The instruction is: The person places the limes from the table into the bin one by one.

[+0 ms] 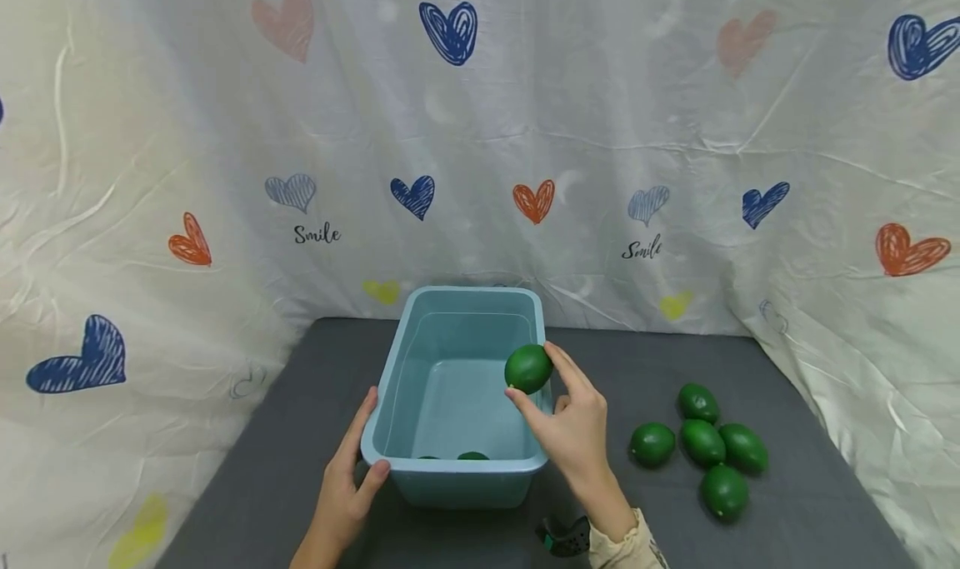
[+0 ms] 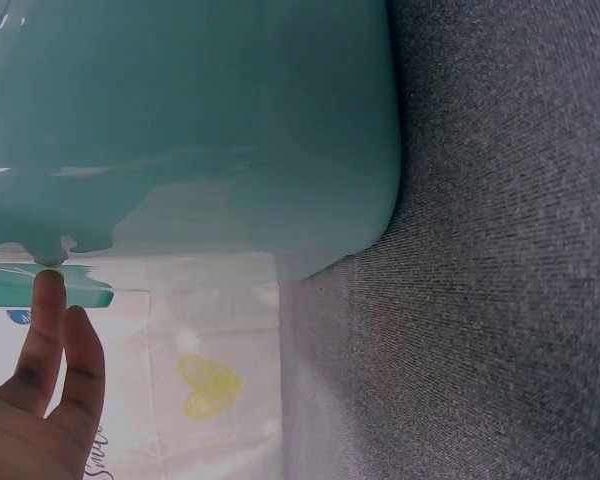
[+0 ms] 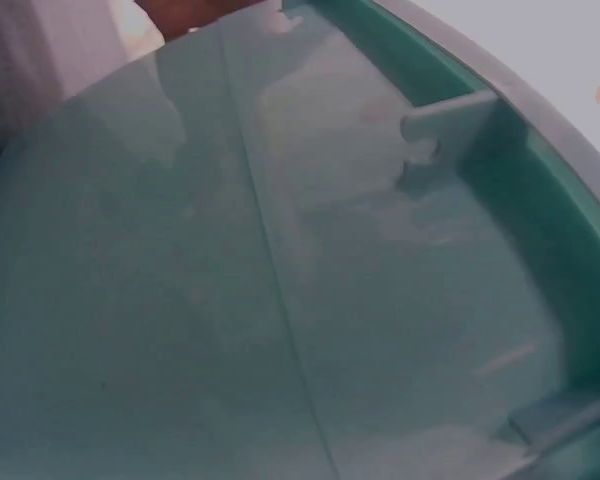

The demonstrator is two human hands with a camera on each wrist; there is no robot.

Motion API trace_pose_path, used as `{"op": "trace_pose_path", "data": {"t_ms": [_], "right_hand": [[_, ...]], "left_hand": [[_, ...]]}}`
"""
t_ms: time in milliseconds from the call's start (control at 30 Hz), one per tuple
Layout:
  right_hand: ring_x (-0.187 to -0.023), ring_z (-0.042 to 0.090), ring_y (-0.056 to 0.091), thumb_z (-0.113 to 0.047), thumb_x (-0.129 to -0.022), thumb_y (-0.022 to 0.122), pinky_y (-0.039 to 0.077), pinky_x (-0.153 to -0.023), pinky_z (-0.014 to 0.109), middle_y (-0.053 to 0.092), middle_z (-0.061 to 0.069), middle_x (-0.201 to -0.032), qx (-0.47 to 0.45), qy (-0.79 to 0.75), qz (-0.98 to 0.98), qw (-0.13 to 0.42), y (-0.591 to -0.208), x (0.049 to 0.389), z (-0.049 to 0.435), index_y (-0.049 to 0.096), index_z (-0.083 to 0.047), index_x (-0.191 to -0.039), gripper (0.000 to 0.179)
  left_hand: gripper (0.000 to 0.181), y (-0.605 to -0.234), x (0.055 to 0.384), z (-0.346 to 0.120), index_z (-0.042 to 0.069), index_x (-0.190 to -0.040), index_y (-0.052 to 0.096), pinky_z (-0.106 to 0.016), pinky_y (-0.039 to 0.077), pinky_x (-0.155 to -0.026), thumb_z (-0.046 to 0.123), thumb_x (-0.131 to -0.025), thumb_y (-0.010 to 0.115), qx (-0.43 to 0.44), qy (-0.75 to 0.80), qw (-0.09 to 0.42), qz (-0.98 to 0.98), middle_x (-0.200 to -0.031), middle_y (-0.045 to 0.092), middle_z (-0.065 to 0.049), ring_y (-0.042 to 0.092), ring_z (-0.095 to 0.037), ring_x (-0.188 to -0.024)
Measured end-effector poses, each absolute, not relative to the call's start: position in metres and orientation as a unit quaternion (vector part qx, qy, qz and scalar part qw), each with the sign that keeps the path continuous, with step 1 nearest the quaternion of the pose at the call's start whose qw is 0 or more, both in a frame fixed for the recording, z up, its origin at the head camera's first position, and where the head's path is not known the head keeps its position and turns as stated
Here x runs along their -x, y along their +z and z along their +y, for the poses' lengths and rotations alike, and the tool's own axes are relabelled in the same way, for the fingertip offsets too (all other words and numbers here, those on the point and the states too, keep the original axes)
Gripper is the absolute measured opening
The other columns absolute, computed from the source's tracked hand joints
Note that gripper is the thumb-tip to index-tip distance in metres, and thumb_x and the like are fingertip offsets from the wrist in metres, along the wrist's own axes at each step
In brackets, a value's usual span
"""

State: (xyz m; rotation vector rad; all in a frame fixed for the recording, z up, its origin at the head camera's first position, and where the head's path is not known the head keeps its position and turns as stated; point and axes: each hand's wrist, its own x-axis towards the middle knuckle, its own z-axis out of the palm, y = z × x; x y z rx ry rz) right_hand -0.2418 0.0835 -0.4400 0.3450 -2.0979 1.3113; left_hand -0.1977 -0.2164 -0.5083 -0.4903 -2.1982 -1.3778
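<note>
A light blue plastic bin (image 1: 480, 496) stands on the dark table. At its near left corner my left hand (image 1: 343, 490) holds the rim, thumb at the front and fingers along the left side. In the left wrist view, fingers (image 2: 48, 330) reach up to the rim's edge. My right hand (image 1: 573, 423) pinches a dark green lime (image 1: 528, 368) between thumb and fingertips, over the bin's right rim. Inside, partly hidden by the near wall, the top of another lime (image 1: 472, 456) shows. The right wrist view has the bin's outer wall (image 3: 180, 300) close up, without the hand.
Several limes (image 1: 702, 443) lie in a loose group on the table (image 1: 810, 511) to the right. A small black object (image 1: 566, 538) sits near the right wrist. Behind the table hangs a white curtain (image 1: 480, 119) with printed hearts.
</note>
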Motion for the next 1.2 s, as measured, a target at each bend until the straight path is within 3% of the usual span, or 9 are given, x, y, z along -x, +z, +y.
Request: {"op": "trace_pose_path", "data": {"t_ms": [267,533,1067,1200], "right_hand": [[-0.036,-0.006,0.023,-0.026,-0.079,0.096,0.031,-0.039,0.020,0.066,0.015,-0.145,-0.147,0.503,-0.798,0.298,-0.441,0.243,0.077,0.066,-0.009,-0.145,0.075],[-0.037,-0.006,0.020,-0.028,-0.081,0.095,0.027,-0.039,0.020,0.069,0.013,-0.140,-0.150,0.485,-0.809,0.297,-0.440,0.244,0.073,0.063,-0.009,-0.148,0.077],[-0.035,-0.007,0.026,-0.021,-0.080,0.095,0.029,-0.037,0.019,0.071,0.013,-0.129,-0.152,0.498,-0.798,0.305,-0.439,0.240,0.077,0.064,-0.009,-0.146,0.074],[-0.035,-0.007,0.028,-0.019,-0.079,0.095,0.029,-0.036,0.018,0.072,0.015,-0.128,-0.150,0.502,-0.792,0.312,-0.440,0.239,0.083,0.064,-0.008,-0.145,0.074]], "left_hand": [[0.085,-0.509,0.195,-0.217,0.017,-0.170,0.029,-0.010,0.030,-0.112,0.000,-0.093,0.063,0.177,-0.510,0.243,-0.806,-0.172,0.033,-0.016,0.034,-0.003,-0.154],[0.083,-0.507,0.195,-0.217,0.012,-0.169,0.029,-0.011,0.029,-0.114,0.000,-0.094,0.062,0.196,-0.505,0.254,-0.801,-0.173,0.032,-0.010,0.032,-0.004,-0.155],[0.083,-0.510,0.196,-0.218,0.015,-0.168,0.032,-0.010,0.030,-0.112,0.002,-0.093,0.064,0.188,-0.515,0.259,-0.795,-0.172,0.034,-0.009,0.035,-0.003,-0.154],[0.084,-0.510,0.197,-0.218,0.014,-0.169,0.031,-0.011,0.029,-0.113,0.000,-0.093,0.064,0.192,-0.510,0.256,-0.798,-0.172,0.033,-0.014,0.033,-0.003,-0.155]]}}
